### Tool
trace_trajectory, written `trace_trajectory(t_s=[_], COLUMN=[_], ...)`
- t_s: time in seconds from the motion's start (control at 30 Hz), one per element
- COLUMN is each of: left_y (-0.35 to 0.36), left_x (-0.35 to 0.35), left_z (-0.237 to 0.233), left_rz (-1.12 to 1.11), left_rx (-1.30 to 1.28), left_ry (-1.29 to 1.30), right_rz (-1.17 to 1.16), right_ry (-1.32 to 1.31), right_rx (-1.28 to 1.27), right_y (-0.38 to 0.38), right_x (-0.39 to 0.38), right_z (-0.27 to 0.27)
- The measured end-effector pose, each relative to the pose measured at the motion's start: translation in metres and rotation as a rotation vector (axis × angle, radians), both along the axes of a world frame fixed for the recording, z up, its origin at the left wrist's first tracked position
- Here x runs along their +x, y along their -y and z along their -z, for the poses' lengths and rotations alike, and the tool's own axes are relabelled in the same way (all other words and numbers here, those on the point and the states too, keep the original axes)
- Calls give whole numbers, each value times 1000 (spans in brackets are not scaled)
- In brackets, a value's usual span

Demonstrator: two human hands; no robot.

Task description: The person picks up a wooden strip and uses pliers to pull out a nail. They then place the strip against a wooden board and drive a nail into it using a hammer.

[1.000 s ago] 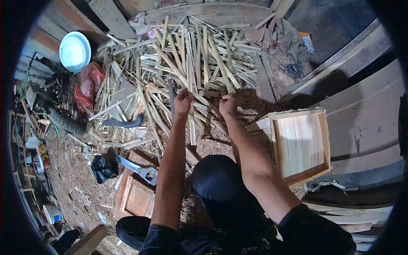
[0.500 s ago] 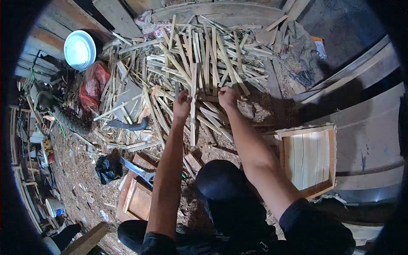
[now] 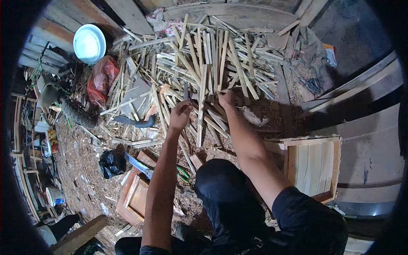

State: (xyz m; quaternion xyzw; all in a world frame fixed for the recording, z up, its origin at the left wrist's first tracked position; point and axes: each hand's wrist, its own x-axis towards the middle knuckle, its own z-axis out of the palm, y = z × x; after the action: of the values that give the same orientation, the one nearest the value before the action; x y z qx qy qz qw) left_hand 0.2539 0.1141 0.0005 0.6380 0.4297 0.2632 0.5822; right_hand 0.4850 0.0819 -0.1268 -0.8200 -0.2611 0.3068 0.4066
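My left hand (image 3: pixel 180 115) is closed, fingers curled, just left of a long pale wooden strip (image 3: pixel 202 119). What it holds, if anything, is too small and dark to make out. On the strip's other side my right hand (image 3: pixel 226 98) is also closed, knuckles up, over the near ends of several sticks; its fingertips are hidden. The strip points away from me, apart from the left hand. Beyond both hands spreads a loose pile of wooden sticks (image 3: pixel 224 55).
Left of the pile lie a curved dark handle-like piece (image 3: pixel 135 122), a red plastic bag (image 3: pixel 102 80) and a white basin (image 3: pixel 89 44). Nearer are a handsaw (image 3: pixel 138 165), a black bag (image 3: pixel 112 164) and a wooden frame (image 3: pixel 135 196). A slatted wooden box (image 3: pixel 312 168) stands at right.
The view has shifted slightly. My left hand has drawn back toward me and away from the strip. My right hand has moved slightly left relative to the pile. Green-handled tool shows more beside my left forearm.
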Motion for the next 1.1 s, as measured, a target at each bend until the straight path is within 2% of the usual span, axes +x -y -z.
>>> trace_trajectory(t_s=[0.07, 0.1, 0.13, 0.17, 0.27, 0.3, 0.33, 0.37, 0.4, 0.43, 0.47, 0.5, 0.53, 0.57, 0.63, 0.67, 0.77, 0.93, 1.1], left_y=[4, 1, 6, 3, -15, -19, -19, -14, -22, -26, -28, -36, -35, -33, -40, -40, -36, -14, -5], left_x=[-7, -10, -9, -10, -16, -16, -14, -14, -16, -18, -24, -29, -32, -36, -45, -52, -79, -111, -142], left_z=[-14, -15, -55, -56, -49, -57, -77, -119, -127, -147, -168, -182, -205, -229, -250, -257, -282, -312, -308], left_rz=[17, 44, 9, -20, -61, -83, -95, -107, -136, -158, -186, -159, -183, -202, -174, -160, -58, -138, -115], left_rx=[13, 46, 42, 20, -11, -13, 264, 105, 185, 265, 255, 369, 340, 310, 367, 384, 309, 101, -1], left_ry=[36, 63, -102, -82, -47, -24, 9, 34, 99, 163, 120, 152, 175, 200, 258, 280, 291, 551, 646], right_rz=[45, 82, 156, 117, -4, -86, -135, -191, -253, -351, -387, -417, -432, -493, -500, -514, -513, -559, -556], right_ry=[-3, -318, -626, -634, -658, -610, -596, -584, -478, -520, -477, -433, -436, -601, -360, -449, -420, -523, -558], right_rx=[216, 333, 426, 348, 583, 542, 609, 672, 654, 768, 768, 768, 782, 801, 801, 846, 833, 925, 887], right_y=[3, -4, -10, -8, -13, -8, -9, -11, -12, -15, -18, -16, -14, -11, -5, -1, 5, 25, 49], right_x=[-17, -22, -27, -29, -34, -35, -39, -46, -52, -61, -74, -85, -101, -114, -141, -154, -182, -217, -244], right_z=[-14, -34, -55, -93, -132, -161, -179, -194, -207, -220, -231, -245, -265, -284, -311, -323, -343, -369, -382])
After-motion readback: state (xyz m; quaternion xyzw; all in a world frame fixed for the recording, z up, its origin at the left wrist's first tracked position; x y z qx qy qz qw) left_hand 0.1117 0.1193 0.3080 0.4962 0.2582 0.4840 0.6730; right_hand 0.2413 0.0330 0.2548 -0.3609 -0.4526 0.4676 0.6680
